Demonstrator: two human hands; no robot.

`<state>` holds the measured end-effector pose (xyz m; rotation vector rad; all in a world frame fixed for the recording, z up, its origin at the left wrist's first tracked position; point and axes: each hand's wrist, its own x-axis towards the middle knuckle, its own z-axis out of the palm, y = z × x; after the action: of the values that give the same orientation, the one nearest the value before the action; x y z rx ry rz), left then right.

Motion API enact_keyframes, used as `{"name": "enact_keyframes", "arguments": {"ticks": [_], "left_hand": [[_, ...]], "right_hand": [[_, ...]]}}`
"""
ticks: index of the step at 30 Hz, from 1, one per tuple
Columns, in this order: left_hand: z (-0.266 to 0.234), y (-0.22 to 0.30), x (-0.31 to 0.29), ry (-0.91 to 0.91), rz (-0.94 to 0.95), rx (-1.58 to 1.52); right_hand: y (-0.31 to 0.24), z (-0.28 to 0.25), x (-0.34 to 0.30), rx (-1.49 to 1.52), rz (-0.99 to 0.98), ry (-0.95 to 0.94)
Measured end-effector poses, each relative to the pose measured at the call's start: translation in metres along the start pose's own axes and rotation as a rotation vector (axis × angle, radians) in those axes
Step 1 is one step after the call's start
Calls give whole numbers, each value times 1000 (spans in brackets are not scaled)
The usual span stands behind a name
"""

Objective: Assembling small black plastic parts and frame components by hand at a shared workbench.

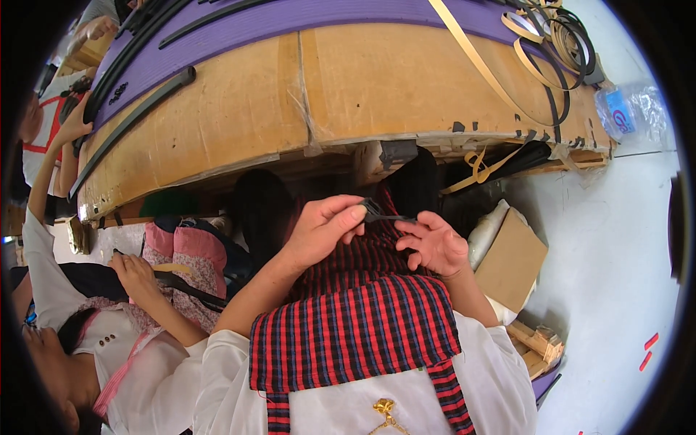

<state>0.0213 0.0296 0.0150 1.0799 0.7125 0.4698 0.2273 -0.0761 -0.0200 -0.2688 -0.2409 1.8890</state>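
Observation:
My left hand (326, 226) pinches a small bundled black strip (373, 211) between thumb and fingers in front of my lap. From that bundle a narrow length runs right to my right hand (438, 245). Its end lies between the thumb and index finger there, while the other fingers are loosely curled with the palm showing. What the bundle is exactly cannot be made out. Below both hands is my red, black and blue striped apron (355, 330).
A tan-sided workbench (217, 109) with a purple top (239, 25) stands ahead. Coiled black and tan strips (558, 43) hang at its right, near a plastic bottle (634, 116). Cardboard (511, 257) leans at my right. A co-worker's hand (138, 279) is close on my left.

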Motion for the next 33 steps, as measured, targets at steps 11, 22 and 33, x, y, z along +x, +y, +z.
{"name": "enact_keyframes", "arguments": {"ticks": [11, 22, 33], "left_hand": [[8, 1, -5, -4, 148, 243], [0, 7, -4, 161, 331, 405], [11, -10, -10, 210, 408, 607]], "right_hand": [[-1, 62, 24, -1010, -271, 305], [-13, 91, 45, -1433, -483, 222], [8, 61, 45, -1346, -153, 366]]}}
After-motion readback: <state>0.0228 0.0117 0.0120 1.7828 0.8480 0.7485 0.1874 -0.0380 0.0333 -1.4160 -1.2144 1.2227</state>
